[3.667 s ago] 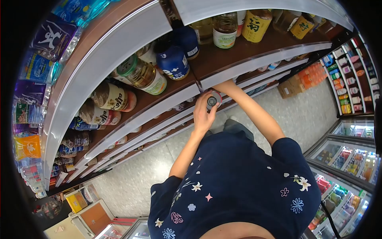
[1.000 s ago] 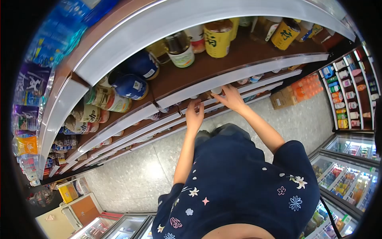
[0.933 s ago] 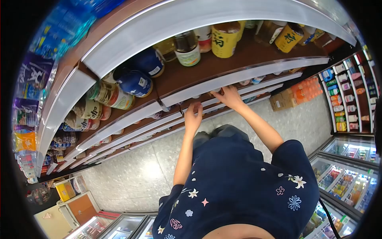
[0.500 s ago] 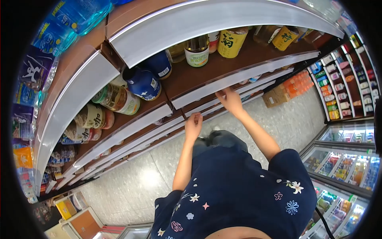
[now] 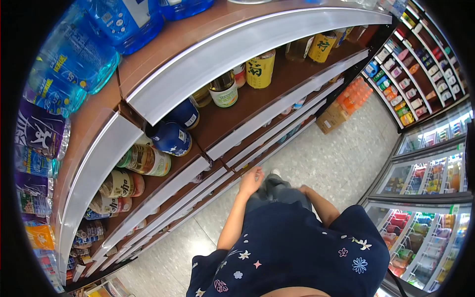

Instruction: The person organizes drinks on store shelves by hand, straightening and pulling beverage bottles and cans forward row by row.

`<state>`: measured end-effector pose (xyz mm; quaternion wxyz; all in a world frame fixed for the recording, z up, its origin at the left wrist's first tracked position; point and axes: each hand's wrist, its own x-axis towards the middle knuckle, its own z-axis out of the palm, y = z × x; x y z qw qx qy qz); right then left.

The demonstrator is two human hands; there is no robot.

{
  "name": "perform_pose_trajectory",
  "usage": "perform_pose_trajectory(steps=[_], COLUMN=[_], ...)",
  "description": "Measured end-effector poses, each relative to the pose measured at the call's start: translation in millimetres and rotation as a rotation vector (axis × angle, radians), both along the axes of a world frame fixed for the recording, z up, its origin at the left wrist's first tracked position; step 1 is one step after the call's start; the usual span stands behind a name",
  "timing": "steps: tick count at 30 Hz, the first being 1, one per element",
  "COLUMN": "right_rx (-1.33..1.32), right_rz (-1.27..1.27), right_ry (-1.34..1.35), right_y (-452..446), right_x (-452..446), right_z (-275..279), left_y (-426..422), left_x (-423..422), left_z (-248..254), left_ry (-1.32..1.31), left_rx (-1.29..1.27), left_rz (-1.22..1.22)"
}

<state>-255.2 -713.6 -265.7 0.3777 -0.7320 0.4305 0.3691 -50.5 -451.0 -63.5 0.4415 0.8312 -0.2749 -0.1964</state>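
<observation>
Shelving (image 5: pixel 225 131) stands near the left hand (image 5: pixel 251 181), its fingers (image 5: pixel 257 173) loosely curled.

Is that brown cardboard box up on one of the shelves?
No, the cardboard box stands on the floor, right beside the orange bottles.

My view takes in the brown shelf (image 5: pixel 231 123), where I see two blue bottles (image 5: pixel 171 139) close together, a green-capped bottle (image 5: pixel 148 160) to their left, and a yellow bottle (image 5: pixel 260 70) farther right. Clear blue bottles (image 5: pixel 74 54) stand on the top shelf (image 5: pixel 148 55). The pale floor (image 5: pixel 302 157) holds a cardboard box (image 5: pixel 331 118).
</observation>
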Motion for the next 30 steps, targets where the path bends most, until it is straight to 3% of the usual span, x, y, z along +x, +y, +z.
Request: perform_pose_trajectory(steps=[1, 4, 7, 11, 14, 17, 20, 27, 30], right_rx=[-0.014, 0.071, -0.020, -0.038, 0.004, -0.222, -0.221, -0.250, -0.172], right_rz=[0.150, 0.122, 0.190, -0.166, -0.461, 0.005, 0.048, 0.328, 0.301], right_ry=[-0.007, 0.024, -0.100, -0.396, -0.476, -0.638, -0.629, -0.759, -0.855], right_y=[-3.5, -3.4, -6.7, -13.0, -6.7, -5.4, 0.8, -51.4, -79.7], right_x=[-10.7, -20.7, -24.0, -41.4, -29.4, -27.4, -15.3, 48.7, 90.3], right_z=[-12.3, -20.1, -54.2, -56.2, 48.0, 109.8, 154.6, 177.0, 187.3], left_y=[1.3, 9.3, 15.8, 16.4, 10.2, -0.9, -10.2, -50.7, -82.8], left_x=[-1.2, -5.1, -8.9, -9.8, -7.7, -10.0, -9.3, 16.5, 34.9], left_z=[0.2, -7.5, -18.7, -24.0, -26.0, -25.4, -24.8, -2.2, 7.5], left_ry=[0.010, 0.062, 0.083, 0.099, 0.077, 0.098, 0.116, 0.139, 0.187], left_rx=[0.019, 0.074, 0.099, 0.112, 0.096, 0.078, 0.032, -0.209, -0.384], left_rz=[-0.010, -0.047, -0.063, -0.077, -0.073, -0.082, -0.080, 0.101, 0.229])
